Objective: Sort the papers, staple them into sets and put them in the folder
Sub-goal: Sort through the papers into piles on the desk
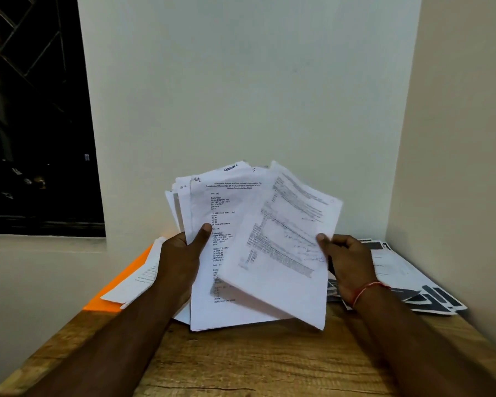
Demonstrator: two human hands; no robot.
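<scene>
Papers in both hands above a wooden table [255,365], in front of a pale wall [241,81]. Grips a fanned stack [212,204] in the left hand [184,253], thumb pressed flat on the front page, fingers curled behind and out of sight. Pinches a sheet [284,253] in the right hand [347,262] by its right edge, thumb on top, fingers tucked under; one page or several, cannot tell. Sheet tilted, overlapping the stack's right half, its lower corner hanging toward the table. Both held upright between the two hands, clear of the tabletop.

On the stack's front page, printed questions and answers, legible only in part, with a handwritten "5" near the top edge. On the sheet, dense blurred print, unreadable.

Left of the left hand and partly behind its forearm: an orange folder [109,299], flat on the table, with a few white pages [135,282] resting on it. Right of the right hand and behind its wrist: a spread pile [398,270] of printed papers, some with dark blocks, flat on the table and reaching toward the wall's corner. Around the right wrist, a red thread [368,289]. High and far to the left of the left hand, a dark window [32,138] with a grille.
</scene>
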